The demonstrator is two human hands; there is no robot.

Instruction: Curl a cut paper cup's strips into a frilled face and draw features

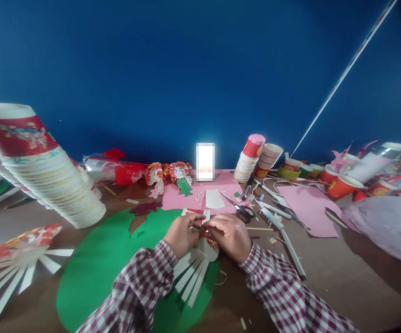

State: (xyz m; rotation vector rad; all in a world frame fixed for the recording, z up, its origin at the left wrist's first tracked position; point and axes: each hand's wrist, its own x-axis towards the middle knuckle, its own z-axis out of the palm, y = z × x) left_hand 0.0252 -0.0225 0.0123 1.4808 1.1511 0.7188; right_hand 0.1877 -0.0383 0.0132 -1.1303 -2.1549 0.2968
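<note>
My left hand (183, 235) and my right hand (231, 235) meet over the green paper (93, 268), fingers pinched together. Between them is a cut paper cup (194, 276), its white strips fanned out toward me and a red printed part showing by my right fingers. Both hands grip its upper part, though the fingertips hide exactly where. Just beyond the fingers lies a white and red scrap (186, 212). A white paper piece (215, 199) and black-handled scissors (245, 212) rest on the pink paper (176, 199) behind.
Tall stacked paper cups (48, 171) lean at left, above another fanned cut cup (23, 254). Decorated paper figures (179, 173) stand at the back. More stacked cups (247, 159), a white glue gun (283, 236) and several red cups (344, 186) occupy the right.
</note>
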